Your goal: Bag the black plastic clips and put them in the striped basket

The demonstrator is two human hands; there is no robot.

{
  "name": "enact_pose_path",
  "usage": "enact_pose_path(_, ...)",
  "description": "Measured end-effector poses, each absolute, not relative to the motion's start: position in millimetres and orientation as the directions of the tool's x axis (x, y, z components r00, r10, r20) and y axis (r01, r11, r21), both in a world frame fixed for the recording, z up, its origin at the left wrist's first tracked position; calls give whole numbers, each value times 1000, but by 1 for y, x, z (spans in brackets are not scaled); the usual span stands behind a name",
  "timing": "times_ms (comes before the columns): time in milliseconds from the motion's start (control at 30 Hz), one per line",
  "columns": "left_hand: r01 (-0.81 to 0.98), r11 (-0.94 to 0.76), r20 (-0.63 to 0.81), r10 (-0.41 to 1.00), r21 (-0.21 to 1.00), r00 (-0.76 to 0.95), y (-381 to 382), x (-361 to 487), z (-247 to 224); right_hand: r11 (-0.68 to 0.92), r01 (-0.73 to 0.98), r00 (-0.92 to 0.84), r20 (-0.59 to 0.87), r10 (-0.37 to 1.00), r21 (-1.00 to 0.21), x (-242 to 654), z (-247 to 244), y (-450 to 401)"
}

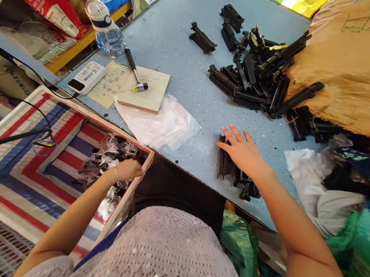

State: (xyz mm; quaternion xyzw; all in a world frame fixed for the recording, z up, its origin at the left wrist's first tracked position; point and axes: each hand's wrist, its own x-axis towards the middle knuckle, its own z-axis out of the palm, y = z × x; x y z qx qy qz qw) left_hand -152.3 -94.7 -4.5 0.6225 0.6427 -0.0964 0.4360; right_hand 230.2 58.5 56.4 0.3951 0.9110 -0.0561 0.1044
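My right hand (244,155) lies with its fingers spread over a few black plastic parts (224,163) near the table's front edge; whether it presses on them I cannot tell. My left hand (129,170) is closed at the right side of a lined crate (12,122), beside several black parts in clear plastic bags (105,153). What its curled fingers hold, if anything, is hidden. Farther back on the table, a loose heap of long black plastic parts (252,81) leans against a big orange woven sack (365,70).
On the blue speckled table (177,22), a small hammer (134,70) rests on a wooden block (150,92). Around it are thin white plastic bags (162,125), a white device (88,77) and a water bottle (106,29). A black cable (1,144) crosses the crate. Green bags (362,251) crowd the right.
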Motion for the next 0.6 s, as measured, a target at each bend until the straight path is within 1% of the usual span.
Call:
enact_pose_path(33, 883, 163, -592, 792, 441, 150, -80, -147, 2, 714, 700, -694, -257, 672, -25, 226, 59, 63)
enact_pose_path(67, 888, 105, -455, 882, 447, 125, -67, -142, 7, 737, 675, -715, -282, 640, -38, 222, 63, 65)
enact_pose_path(100, 902, 45, -283, 955, 429, 87, -53, -136, 11, 743, 667, -717, -322, 618, -57, 217, 66, 66)
enact_pose_path(133, 920, 7, -110, 993, 391, 40, -41, -131, 13, 726, 683, -696, -374, 613, -82, 214, 68, 66)
enact_pose_path(167, 936, -9, 18, 1000, 351, 2, -30, -127, 14, 689, 716, -660, -431, 615, -115, 211, 70, 65)
enact_pose_path(200, 945, -4, 81, 996, 327, -24, -20, -126, 14, 634, 757, -620, -480, 620, -159, 210, 70, 63)
enact_pose_path(233, 943, 7, 98, 994, 332, -42, -12, -127, 12, 566, 796, -586, -512, 628, -216, 210, 68, 60)
enact_pose_path(267, 929, 26, 89, 994, 369, -64, -5, -131, 10, 487, 824, -562, -523, 641, -290, 210, 65, 57)
enact_pose_path(300, 897, 57, 61, 994, 438, -93, 0, -137, 8, 401, 833, -552, -514, 656, -382, 211, 60, 54)
enact_pose_path(333, 841, 100, 13, 992, 531, -126, 5, -144, 7, 312, 813, -553, -485, 677, -493, 212, 53, 50)
enact_pose_path(367, 756, 155, -52, 986, 635, -158, 8, -152, 7, 212, 761, -554, -445, 704, -613, 211, 46, 45)
enact_pose_path(400, 644, 216, -127, 975, 734, -183, 10, -159, 8, 100, 674, -547, -404, 733, -732, 208, 39, 40)
enact_pose_path(433, 513, 266, -195, 963, 816, -188, 12, -166, 9, -19, 548, -535, -368, 760, -836, 202, 31, 35)
enact_pose_path(467, 378, 295, -241, 953, 878, -184, 13, -170, 10, -139, 391, -523, -344, 780, -910, 194, 25, 29)
enact_pose_path(500, 253, 298, -257, 949, 921, -182, 13, -172, 12, -251, 225, -514, -334, 790, -941, 185, 19, 23)
enact_pose_path(533, 150, 278, -250, 951, 949, -182, 14, -172, 13, -347, 76, -515, -335, 789, -935, 173, 15, 18)
enact_pose_path(567, 77, 247, -229, 955, 966, -186, 14, -170, 13, -426, -39, -533, -341, 774, -904, 161, 12, 12)
enact_pose_path(600, 34, 218, -207, 959, 975, -191, 14, -167, 13, -482, -114, -570, -340, 748, -869, 148, 11, 8)
